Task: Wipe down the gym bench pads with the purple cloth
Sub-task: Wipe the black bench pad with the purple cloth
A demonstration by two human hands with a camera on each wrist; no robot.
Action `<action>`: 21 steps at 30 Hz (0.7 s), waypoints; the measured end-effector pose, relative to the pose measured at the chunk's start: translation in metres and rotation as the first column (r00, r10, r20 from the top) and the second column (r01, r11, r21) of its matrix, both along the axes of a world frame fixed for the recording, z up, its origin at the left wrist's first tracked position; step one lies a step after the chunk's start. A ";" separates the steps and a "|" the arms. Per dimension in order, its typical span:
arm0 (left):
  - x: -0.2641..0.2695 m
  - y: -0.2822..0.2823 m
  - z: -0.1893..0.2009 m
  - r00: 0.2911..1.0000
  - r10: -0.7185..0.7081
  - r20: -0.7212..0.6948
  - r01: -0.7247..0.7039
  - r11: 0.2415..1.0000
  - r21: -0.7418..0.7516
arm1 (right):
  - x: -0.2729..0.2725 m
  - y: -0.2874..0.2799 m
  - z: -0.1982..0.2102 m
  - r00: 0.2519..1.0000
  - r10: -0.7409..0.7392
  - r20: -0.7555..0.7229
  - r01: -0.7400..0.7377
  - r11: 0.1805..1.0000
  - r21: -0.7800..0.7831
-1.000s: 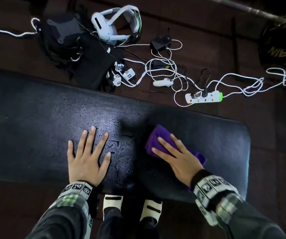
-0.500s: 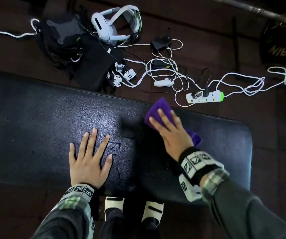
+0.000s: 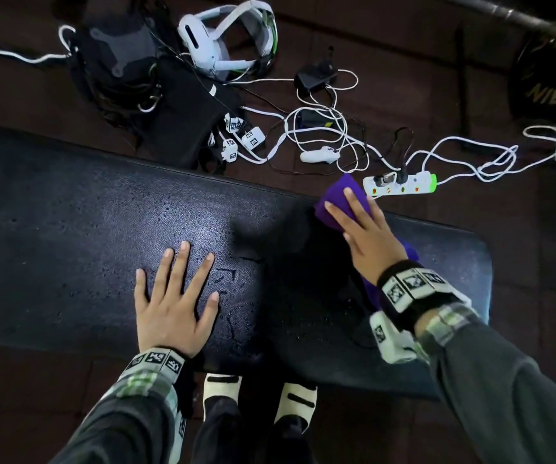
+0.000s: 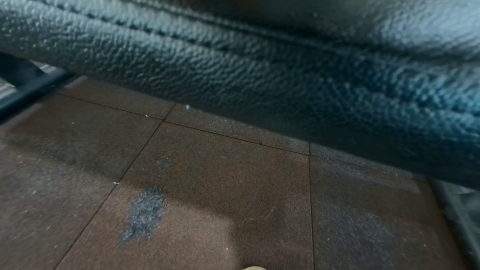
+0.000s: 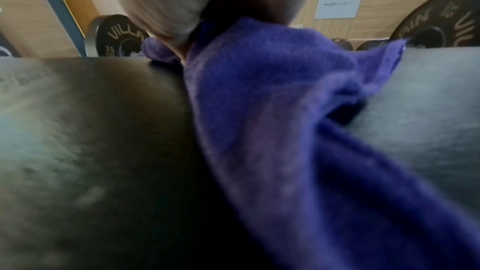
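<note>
The black bench pad (image 3: pixel 69 229) runs across the head view, wet with droplets near its middle. My right hand (image 3: pixel 365 236) lies flat with straight fingers on the purple cloth (image 3: pixel 340 202), pressing it against the pad's far edge; the cloth's front sticks out past that edge. In the right wrist view the purple cloth (image 5: pixel 272 110) trails back under my palm across the bench pad (image 5: pixel 91 130). My left hand (image 3: pixel 176 296) rests flat on the pad with fingers spread, near the front edge. The left wrist view shows the bench pad's side (image 4: pixel 233 59) and the floor.
Behind the bench, the floor holds a white headset (image 3: pixel 226 38), a black bag (image 3: pixel 142 95), tangled white cables (image 3: pixel 330 142) and a power strip (image 3: pixel 400 184). A weight plate (image 3: pixel 551 85) stands far right. My shoes (image 3: pixel 223 393) are under the front edge.
My right hand has slid the purple cloth away from me, from the pad's middle to its far edge and slightly right. The left hand has stayed in place.
</note>
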State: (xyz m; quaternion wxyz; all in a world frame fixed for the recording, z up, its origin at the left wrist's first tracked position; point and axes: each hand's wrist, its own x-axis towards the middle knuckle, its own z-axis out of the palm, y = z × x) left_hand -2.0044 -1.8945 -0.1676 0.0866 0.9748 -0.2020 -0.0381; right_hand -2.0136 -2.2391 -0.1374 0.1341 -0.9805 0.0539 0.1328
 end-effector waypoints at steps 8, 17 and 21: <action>-0.001 0.000 -0.001 1.000 0.004 0.000 -0.004 1.000 0.001 | -0.074 0.047 0.003 0.942 0.333 0.030 -0.332 0.943 -0.037; -0.001 0.000 -0.002 1.000 0.003 0.014 -0.003 1.000 -0.010 | -0.101 -0.010 0.006 0.996 -0.077 -0.036 0.079 0.996 0.048; -0.001 0.001 -0.004 1.000 -0.004 0.020 0.005 1.000 -0.005 | -0.065 0.034 0.007 0.998 -0.004 0.069 0.006 0.999 -0.032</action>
